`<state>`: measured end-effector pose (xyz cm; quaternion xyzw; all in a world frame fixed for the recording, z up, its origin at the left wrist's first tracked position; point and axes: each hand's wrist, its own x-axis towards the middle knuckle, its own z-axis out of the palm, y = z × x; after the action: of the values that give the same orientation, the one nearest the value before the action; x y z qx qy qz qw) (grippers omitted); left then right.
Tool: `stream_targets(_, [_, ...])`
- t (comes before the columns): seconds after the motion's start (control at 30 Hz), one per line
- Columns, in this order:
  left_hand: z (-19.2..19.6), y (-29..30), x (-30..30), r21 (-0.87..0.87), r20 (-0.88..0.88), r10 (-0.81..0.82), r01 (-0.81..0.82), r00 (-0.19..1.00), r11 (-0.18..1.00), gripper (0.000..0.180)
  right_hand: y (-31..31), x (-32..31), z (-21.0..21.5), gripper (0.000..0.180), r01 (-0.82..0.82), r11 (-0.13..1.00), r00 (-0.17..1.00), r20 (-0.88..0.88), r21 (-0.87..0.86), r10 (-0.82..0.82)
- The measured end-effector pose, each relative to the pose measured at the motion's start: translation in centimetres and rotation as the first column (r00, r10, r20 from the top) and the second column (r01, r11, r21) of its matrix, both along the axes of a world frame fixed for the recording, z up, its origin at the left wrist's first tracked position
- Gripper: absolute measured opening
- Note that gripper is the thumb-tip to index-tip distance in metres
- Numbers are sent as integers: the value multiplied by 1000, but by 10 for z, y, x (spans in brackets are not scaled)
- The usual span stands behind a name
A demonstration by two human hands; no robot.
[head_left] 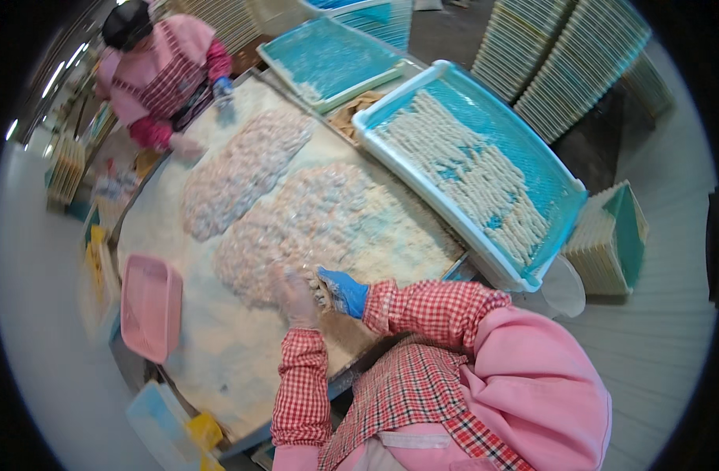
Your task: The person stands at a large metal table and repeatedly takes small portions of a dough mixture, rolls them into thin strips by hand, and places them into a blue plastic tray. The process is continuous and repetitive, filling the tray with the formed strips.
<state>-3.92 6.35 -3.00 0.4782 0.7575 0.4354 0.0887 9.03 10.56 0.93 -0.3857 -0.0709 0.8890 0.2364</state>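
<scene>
My right hand (343,292), in a blue glove, is closed round a small bundle of pale, coated strips (320,291). Right beside it is my left hand (296,298), in a thin see-through glove; motion smears its fingers, so their grip is unclear. Both hands are at the near edge of a wide heap of pinkish, raw-looking pieces (296,224). Pale crumbs (226,345) cover the table under it. To the right, a blue-lined tray with a white rim (559,204) holds rows of coated strips (469,173).
A second heap (245,169) lies farther left, near a co-worker (167,74) with gloved hands over the table. A pink basket (152,308) stands at the left edge. Another blue tray (336,55) sits at the back, and stacked trays (583,59) rise at the far right.
</scene>
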Motion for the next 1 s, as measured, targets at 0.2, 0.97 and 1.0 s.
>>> stream_targets(0.2, [-3,19,-68,-15,59,223,-222,973,975,40,159,134,159,22,-239,904,970,120,355,209])
stream_targets(0.97, [12,30,-120,-427,-374,241,-397,895,812,22,384,364,64,48,-427,806,624,778,411,-67])
stream_targets(1.0, [10,28,-120,-340,-291,300,-391,909,855,18,371,368,65,48,-454,803,595,802,387,-50])
